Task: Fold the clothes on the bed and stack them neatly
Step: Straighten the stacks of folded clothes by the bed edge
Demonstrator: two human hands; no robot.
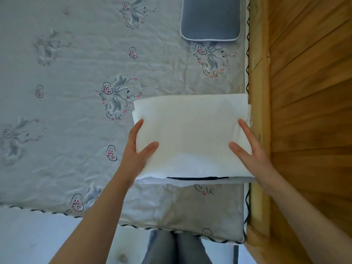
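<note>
Bed (76, 111): pale grey-blue sheet printed with grey flowers, pink-dotted hearts and script; scalloped dark trim along the near edge.

Left hand (140, 147): at 9 o'clock of the folded white cloth, fingers straight and together along the cloth's left edge, thumb spread onto its top face; flat contact, no pinch visible.

Folded white cloth (192, 134): rectangular, lying at the bed's right side, topmost on a small stack (196, 180); a dark layer and a pale layer show beneath its 6 o'clock edge.

Right hand (251, 147): at 3 o'clock of the cloth, fingers straight and together on the right edge, thumb spread inward on top.

Blue-grey pillow (210, 18): white piping, at 12 o'clock of the cloth, well apart.

Wooden bed frame (257, 130): just beside the cloth's right edge.

Wood-panelled wall (312, 92): far right.
</note>
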